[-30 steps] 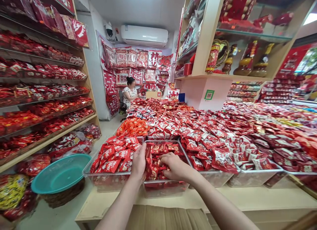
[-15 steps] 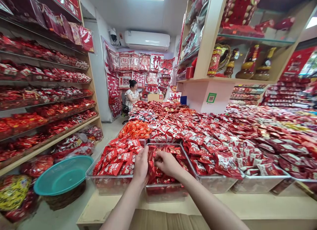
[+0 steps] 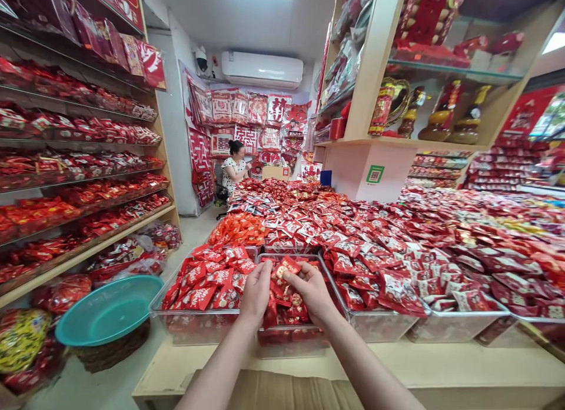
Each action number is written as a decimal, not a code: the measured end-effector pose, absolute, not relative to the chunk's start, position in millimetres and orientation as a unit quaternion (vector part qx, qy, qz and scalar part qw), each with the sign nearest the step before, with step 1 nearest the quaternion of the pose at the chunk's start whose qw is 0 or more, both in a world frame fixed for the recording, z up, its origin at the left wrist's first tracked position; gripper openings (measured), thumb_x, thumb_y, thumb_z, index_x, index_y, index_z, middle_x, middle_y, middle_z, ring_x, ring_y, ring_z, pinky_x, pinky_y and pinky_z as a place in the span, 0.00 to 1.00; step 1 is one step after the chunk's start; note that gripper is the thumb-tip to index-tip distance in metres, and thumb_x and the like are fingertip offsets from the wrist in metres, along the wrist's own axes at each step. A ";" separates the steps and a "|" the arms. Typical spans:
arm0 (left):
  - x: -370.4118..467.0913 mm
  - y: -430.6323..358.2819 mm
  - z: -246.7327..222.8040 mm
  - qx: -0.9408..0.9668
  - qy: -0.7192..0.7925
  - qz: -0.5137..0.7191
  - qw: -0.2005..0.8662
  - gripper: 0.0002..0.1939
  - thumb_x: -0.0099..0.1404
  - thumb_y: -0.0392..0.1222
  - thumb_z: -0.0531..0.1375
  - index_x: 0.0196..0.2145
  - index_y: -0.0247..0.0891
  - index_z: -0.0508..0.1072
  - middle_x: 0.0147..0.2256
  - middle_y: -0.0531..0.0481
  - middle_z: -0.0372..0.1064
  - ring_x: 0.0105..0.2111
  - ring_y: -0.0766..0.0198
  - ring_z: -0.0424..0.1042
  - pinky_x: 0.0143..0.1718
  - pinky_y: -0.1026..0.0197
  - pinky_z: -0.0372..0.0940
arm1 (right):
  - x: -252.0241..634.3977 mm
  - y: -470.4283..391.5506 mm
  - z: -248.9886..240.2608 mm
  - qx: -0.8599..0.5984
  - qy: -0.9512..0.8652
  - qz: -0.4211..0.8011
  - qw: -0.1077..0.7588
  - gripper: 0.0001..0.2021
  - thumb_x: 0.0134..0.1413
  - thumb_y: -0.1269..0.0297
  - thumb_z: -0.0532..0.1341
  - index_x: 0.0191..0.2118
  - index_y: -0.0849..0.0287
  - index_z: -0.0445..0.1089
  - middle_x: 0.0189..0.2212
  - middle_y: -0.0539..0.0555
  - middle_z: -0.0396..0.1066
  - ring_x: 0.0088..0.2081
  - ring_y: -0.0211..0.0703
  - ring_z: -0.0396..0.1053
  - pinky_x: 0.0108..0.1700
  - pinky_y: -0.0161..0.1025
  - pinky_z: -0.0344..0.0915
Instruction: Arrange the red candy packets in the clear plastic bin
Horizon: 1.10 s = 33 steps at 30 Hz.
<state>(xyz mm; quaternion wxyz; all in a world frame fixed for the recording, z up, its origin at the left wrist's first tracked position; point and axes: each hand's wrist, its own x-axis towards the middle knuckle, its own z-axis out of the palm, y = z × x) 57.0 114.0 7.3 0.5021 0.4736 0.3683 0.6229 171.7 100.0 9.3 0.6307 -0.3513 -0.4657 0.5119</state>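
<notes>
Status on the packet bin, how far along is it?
Done: the clear bin in front already has a layer of red packets in it, though it sits lower than the heaped bin to its left. In hand: left hand and right hand together hold a bunch of red packets over that bin. Left: those packets are not yet set down.

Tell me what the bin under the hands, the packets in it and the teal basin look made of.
Bin: clear, glossy hard plastic by the look; the packets show through its walls. Packets: shiny red film, probably plastic or foil, creased and glinting; both hands grip some. Basin: smooth, opaque teal, likely plastic.
</notes>
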 end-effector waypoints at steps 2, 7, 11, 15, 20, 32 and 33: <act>56.3 113.0 10.6 0.484 0.364 0.608 0.513 0.13 0.56 0.51 0.56 0.25 0.39 0.69 0.15 0.59 0.61 0.16 0.69 0.59 0.18 0.67 0.54 | 175.6 102.3 7.5 -0.345 -0.438 0.478 0.679 0.11 0.37 0.63 0.65 0.30 0.60 0.66 0.26 0.49 0.71 0.25 0.36 0.66 0.28 0.34 0.63; 57.5 109.6 16.8 0.509 0.341 0.570 0.548 0.11 0.55 0.49 0.57 0.29 0.39 0.71 0.12 0.60 0.60 0.11 0.71 0.57 0.12 0.68 0.52 | 178.4 102.7 -0.2 -0.336 -0.516 0.394 0.683 0.07 0.40 0.70 0.61 0.30 0.58 0.70 0.34 0.52 0.72 0.37 0.43 0.69 0.42 0.43 0.65; 56.7 106.9 14.1 0.480 0.347 0.596 0.542 0.07 0.54 0.44 0.58 0.31 0.42 0.68 0.14 0.63 0.60 0.10 0.75 0.56 0.11 0.71 0.51 | 178.7 97.8 -1.6 -0.362 -0.510 0.381 0.681 0.10 0.41 0.73 0.54 0.30 0.59 0.71 0.37 0.54 0.72 0.41 0.44 0.67 0.43 0.42 0.65; 56.9 105.2 12.9 0.482 0.342 0.600 0.539 0.17 0.54 0.43 0.58 0.43 0.46 0.63 0.19 0.61 0.66 0.14 0.74 0.61 0.14 0.72 0.57 | 178.4 95.9 1.0 -0.365 -0.427 0.466 0.684 0.08 0.44 0.65 0.57 0.33 0.59 0.68 0.29 0.52 0.71 0.28 0.39 0.67 0.27 0.36 0.66; 60.4 106.3 14.7 0.497 0.340 0.588 0.540 0.20 0.52 0.41 0.61 0.44 0.45 0.64 0.21 0.59 0.69 0.13 0.73 0.63 0.15 0.71 0.59 | 178.9 97.6 -1.1 -0.358 -0.461 0.468 0.663 0.11 0.37 0.65 0.65 0.31 0.60 0.66 0.27 0.50 0.70 0.29 0.37 0.68 0.34 0.36 0.65; 54.5 106.1 16.8 0.436 0.322 0.615 0.573 0.07 0.51 0.44 0.60 0.23 0.37 0.69 0.16 0.60 0.64 0.11 0.76 0.56 0.09 0.73 0.51 | 193.1 102.6 -7.6 -0.400 -0.415 0.341 0.743 0.09 0.47 0.63 0.57 0.36 0.59 0.62 0.33 0.54 0.68 0.36 0.40 0.67 0.42 0.41 0.63; 53.8 106.5 17.6 0.424 0.319 0.625 0.572 0.07 0.51 0.44 0.60 0.24 0.37 0.69 0.17 0.60 0.64 0.11 0.76 0.56 0.09 0.73 0.51 | 198.4 103.4 -5.1 -0.430 -0.447 0.304 0.723 0.08 0.49 0.64 0.54 0.37 0.59 0.62 0.34 0.54 0.68 0.36 0.41 0.66 0.42 0.42 0.63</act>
